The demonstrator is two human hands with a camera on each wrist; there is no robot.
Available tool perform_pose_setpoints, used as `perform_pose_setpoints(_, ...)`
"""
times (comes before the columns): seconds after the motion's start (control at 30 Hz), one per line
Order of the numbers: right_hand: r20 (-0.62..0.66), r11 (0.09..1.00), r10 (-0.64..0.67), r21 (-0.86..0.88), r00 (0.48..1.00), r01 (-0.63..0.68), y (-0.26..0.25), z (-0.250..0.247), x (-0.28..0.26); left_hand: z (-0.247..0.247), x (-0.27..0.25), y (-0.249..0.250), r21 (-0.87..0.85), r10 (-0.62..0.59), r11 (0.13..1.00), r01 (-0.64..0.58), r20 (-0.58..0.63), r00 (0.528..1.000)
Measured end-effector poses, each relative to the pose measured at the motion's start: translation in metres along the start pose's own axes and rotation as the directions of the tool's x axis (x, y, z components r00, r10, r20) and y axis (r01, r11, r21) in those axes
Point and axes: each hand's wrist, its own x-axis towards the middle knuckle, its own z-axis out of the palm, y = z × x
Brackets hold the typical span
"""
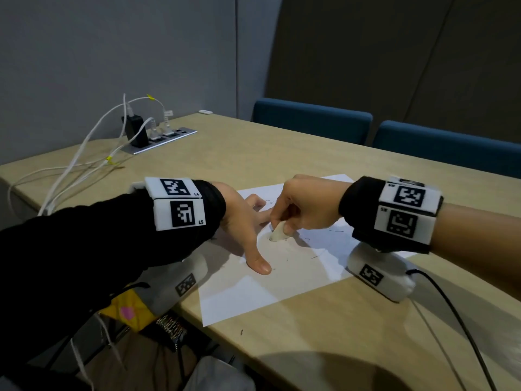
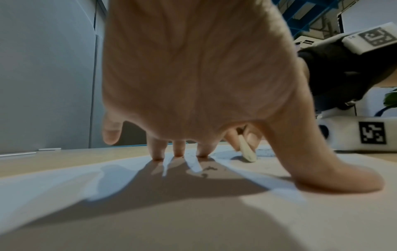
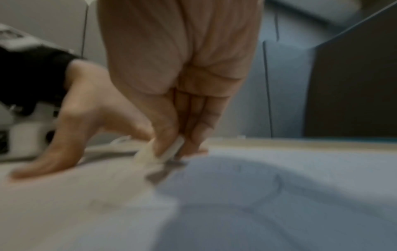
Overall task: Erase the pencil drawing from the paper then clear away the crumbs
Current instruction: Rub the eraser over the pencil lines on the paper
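Paper (image 1: 282,283), a white rectangular sheet with faint pencil marks (image 1: 317,256) scattered across it, lies flat on the light wooden table (image 1: 352,334), near the table's 6 o'clock edge in the head view. The right hand (image 1: 304,204) reaches in from 3 o'clock, its fingers curled and its thumb pinching a small off-white eraser (image 1: 277,235). The eraser's lower end touches the sheet at about the sheet's centre. In the left wrist view the eraser (image 2: 247,152) stands tilted on the sheet with a patch of grey smudge just behind it. The right wrist view is blurred, yet the eraser (image 3: 171,149) shows between thumb and fingers there as well.

The left hand (image 1: 242,221) comes in from 9 o'clock with its fingers spread and straight. Three fingertips (image 2: 158,155) and the thumb press the sheet down just beside the eraser, while the little finger is lifted. The two hands are close together, nearly touching above the eraser. Small dark eraser crumbs (image 2: 209,169) lie on the sheet under the left palm, and one dark speck (image 1: 241,332) sits on the bare table at 6 o'clock of the sheet.

At 11 o'clock on the table a silver power strip (image 1: 166,139) holds a black adapter and white cables (image 1: 84,153). Two blue upholstered chairs (image 1: 310,121) stand at the far side, toward 1 o'clock.
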Motion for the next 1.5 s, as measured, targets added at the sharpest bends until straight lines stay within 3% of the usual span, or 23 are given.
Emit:
perform_pose_setpoints(0.1, 0.033, 1.0, -0.008, 0.007, 0.999, 0.008, -0.001, 0.004, -0.005, 0.001, 0.004, -0.002, -0.003, -0.02, 1.0, 0.02, 0.02, 1.0)
perform_pose_setpoints(0.23, 0.106, 0.999, -0.04, 0.038, 0.993, 0.036, 0.0, 0.005, -0.025, 0.002, 0.009, -0.005, -0.079, -0.038, 0.996, 0.049, 0.136, 0.99)
perform_pose_setpoints(0.3, 0.116, 0.998, -0.053, 0.033, 0.992, 0.049, -0.001, 0.004, -0.023, 0.003, 0.008, -0.005, -0.072, -0.034, 0.997, 0.041, 0.09, 0.995)
perform_pose_setpoints(0.43, 0.018, 1.0, -0.017, 0.02, 1.0, 0.016, -0.002, 0.001, -0.001, 0.002, 0.003, -0.002, -0.026, 0.005, 1.0, -0.005, 0.006, 1.0)
perform_pose_setpoints(0.63, 0.207, 0.998, -0.034, 0.057, 0.978, 0.023, 0.004, 0.0, -0.019, 0.002, 0.006, -0.005, -0.047, -0.028, 0.998, 0.031, 0.052, 0.998)
perform_pose_setpoints(0.83, 0.035, 1.0, 0.008, 0.025, 0.999, -0.009, 0.006, -0.002, 0.001, 0.001, 0.003, -0.002, -0.023, -0.008, 1.0, 0.009, 0.024, 1.0)
perform_pose_setpoints(1.03, 0.159, 0.999, -0.039, -0.003, 0.987, 0.04, 0.002, 0.001, -0.02, 0.002, 0.007, -0.004, -0.044, -0.011, 0.999, 0.015, 0.094, 0.995)
perform_pose_setpoints(1.2, 0.055, 1.0, -0.013, -0.006, 0.998, 0.014, 0.001, -0.001, -0.001, 0.001, 0.005, -0.004, -0.072, -0.001, 0.997, 0.006, 0.068, 0.998)
perform_pose_setpoints(1.4, 0.176, 0.999, -0.025, 0.026, 0.984, 0.021, 0.0, 0.0, -0.022, 0.001, 0.005, -0.004, 0.016, -0.034, 0.999, 0.034, 0.032, 0.999)
perform_pose_setpoints(1.5, 0.078, 1.0, 0.001, -0.018, 0.997, 0.001, 0.001, -0.001, -0.006, 0.002, 0.002, -0.001, 0.033, -0.017, 0.999, 0.016, 0.015, 1.0)
